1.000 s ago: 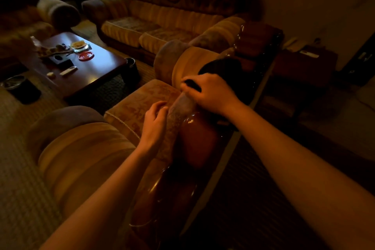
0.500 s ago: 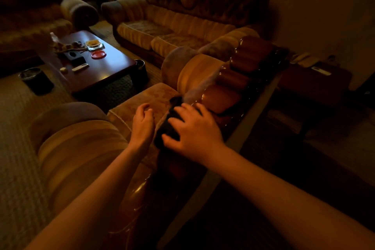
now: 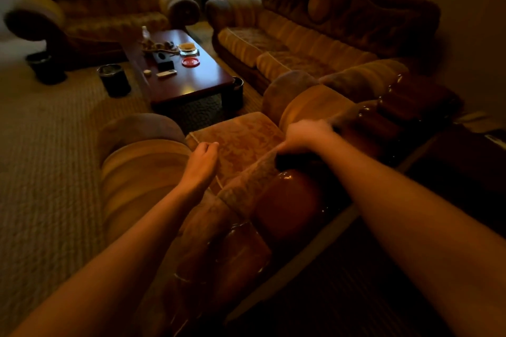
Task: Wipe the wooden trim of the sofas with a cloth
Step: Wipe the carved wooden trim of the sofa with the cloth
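While the left hand [image 3: 204, 161] rests with loosely curled fingers on the armchair's seat cushion [image 3: 241, 139], the blurred right hand [image 3: 306, 135] presses a dark cloth [image 3: 294, 159] on the glossy, lobed wooden trim [image 3: 287, 202], which runs lower left to upper right; its grip cannot be told.

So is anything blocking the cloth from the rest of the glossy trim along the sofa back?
Nothing visible. The right hand is on the dark cloth at the sofa back, and the glossy trim beyond it looks bare. The left hand is off to the side, over the seat cushion.
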